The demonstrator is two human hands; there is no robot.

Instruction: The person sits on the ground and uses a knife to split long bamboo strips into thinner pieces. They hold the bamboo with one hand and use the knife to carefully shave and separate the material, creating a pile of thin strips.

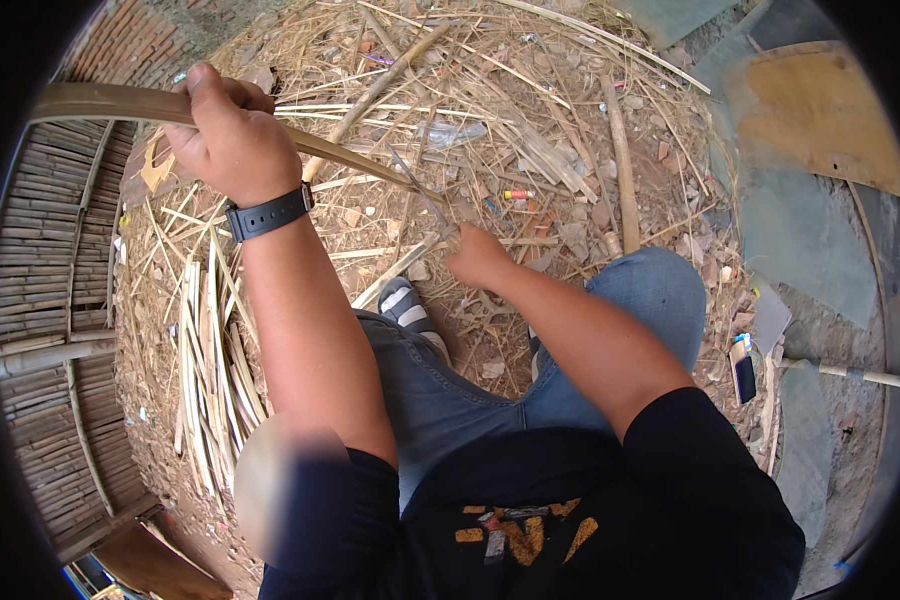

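Observation:
A long bamboo strip [345, 156] slants across from the far left down toward the middle. My left hand [235, 135] is closed around it, thumb up, with a black watch [270, 214] on the wrist. My right hand [478, 258] makes a fist at the near end of a knife [432, 205]; its handle is mostly hidden by the fingers. The thin blade points up and to the left and crosses the strip close to its right end. Whether the edge has entered the bamboo, I cannot tell.
Split bamboo strips [205, 370] lie heaped at the left beside a bamboo slat wall [40, 240]. Poles [622, 165], shavings and rubble litter the ground. My sandalled foot [405, 308] is just below the knife. A phone [743, 372] and grey sheets [805, 240] are at the right.

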